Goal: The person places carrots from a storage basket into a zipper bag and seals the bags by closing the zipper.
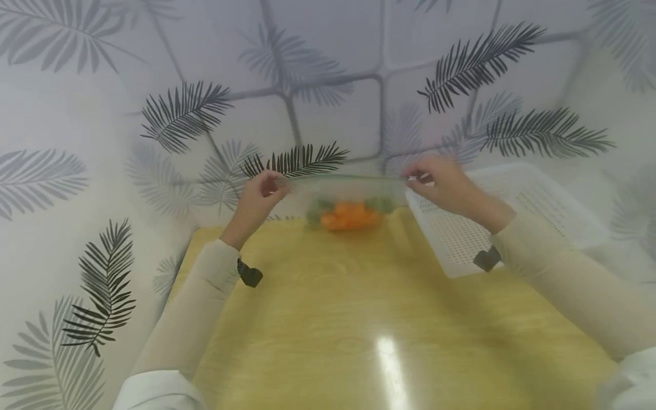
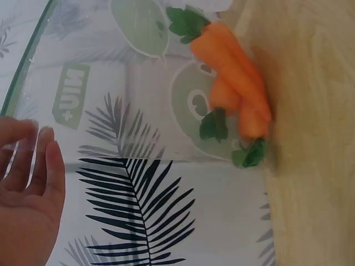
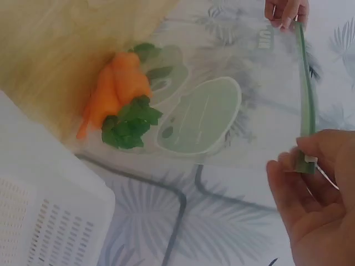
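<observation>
Between both hands hangs a clear zip bag (image 3: pixel 260 111) with green printed shapes and a green strip along its top. Orange carrots (image 2: pixel 233 77) with green leafy tops lie in its lower part, close to the tabletop. My left hand (image 1: pixel 259 195) pinches one top corner of the bag between thumb and fingers. At the opposite corner, my right hand (image 1: pixel 445 188) pinches the end of the green strip, thumb against fingertips, with a small white slider beside them in the right wrist view. The strip stretches nearly straight from hand to hand.
A white perforated plastic basket (image 1: pixel 456 239) stands at the table's back right, under the right forearm. The wooden table (image 1: pixel 318 319) ends just behind the carrots. Beyond it hangs a white covering (image 1: pixel 333 114) with dark and grey leaf prints.
</observation>
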A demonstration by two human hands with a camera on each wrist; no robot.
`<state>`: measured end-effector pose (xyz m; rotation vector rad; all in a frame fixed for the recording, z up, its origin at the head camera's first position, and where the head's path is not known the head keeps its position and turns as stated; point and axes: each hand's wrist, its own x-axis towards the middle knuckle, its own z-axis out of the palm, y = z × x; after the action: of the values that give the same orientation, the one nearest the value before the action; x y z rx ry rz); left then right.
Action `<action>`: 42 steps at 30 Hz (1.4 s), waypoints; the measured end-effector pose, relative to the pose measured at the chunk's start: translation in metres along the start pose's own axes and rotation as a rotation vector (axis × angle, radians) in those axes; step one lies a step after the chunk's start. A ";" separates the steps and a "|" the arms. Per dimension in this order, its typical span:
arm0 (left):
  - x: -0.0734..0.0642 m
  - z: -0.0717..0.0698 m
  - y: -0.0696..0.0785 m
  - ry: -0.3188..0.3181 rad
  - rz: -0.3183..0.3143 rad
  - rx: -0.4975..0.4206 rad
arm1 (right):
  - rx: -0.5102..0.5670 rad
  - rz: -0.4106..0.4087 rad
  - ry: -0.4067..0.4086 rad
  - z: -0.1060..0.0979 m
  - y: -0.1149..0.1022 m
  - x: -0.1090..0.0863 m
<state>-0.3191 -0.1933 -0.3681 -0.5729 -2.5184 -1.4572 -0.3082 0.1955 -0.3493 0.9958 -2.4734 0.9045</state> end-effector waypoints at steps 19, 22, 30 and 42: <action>-0.131 0.063 -0.038 -0.626 0.014 0.213 | -0.021 -0.145 -0.433 0.087 -0.031 -0.104; -0.141 0.077 -0.046 -0.655 -0.006 0.186 | -0.032 -0.152 -0.448 0.103 -0.028 -0.113; -0.152 0.104 -0.068 -0.654 0.010 0.229 | -0.127 -0.184 -0.439 0.133 -0.020 -0.126; -0.144 0.125 -0.081 -0.513 0.002 0.244 | -0.169 -0.098 -0.233 0.144 0.000 -0.123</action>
<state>-0.2163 -0.1560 -0.5439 -1.0073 -3.0123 -1.0769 -0.2302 0.1613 -0.5188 1.2105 -2.6100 0.5654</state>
